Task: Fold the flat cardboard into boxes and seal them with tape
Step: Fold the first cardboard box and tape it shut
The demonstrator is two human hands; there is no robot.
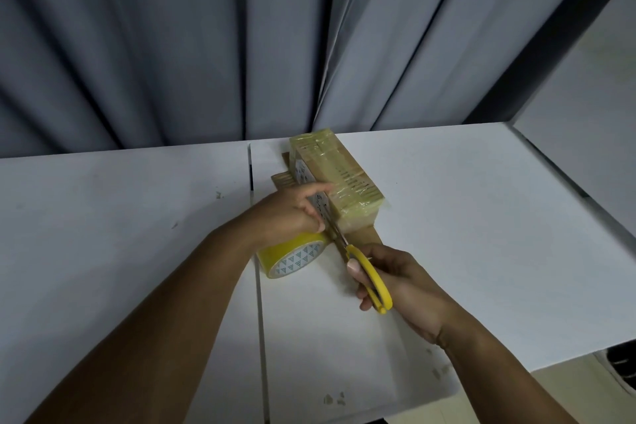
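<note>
A small cardboard box [339, 175], wrapped in yellowish clear tape, lies on the white table [464, 217] near its far edge. Flat cardboard [364, 236] sticks out from under it. A yellow tape roll [292, 258] stands on edge by the box's near left corner. My left hand [292, 210] rests over the roll, fingers pinching the tape strip against the box's side. My right hand [395, 282] holds yellow-handled scissors [370, 277], whose blades point up-left into the gap between roll and box.
Grey curtains [206, 45] hang right behind the table. A seam [260, 303] runs between two tabletops. A white wall panel [585, 96] stands at the right. Small tape scraps [334, 399] lie near the front edge. A dark object [623, 365] sits low at the right.
</note>
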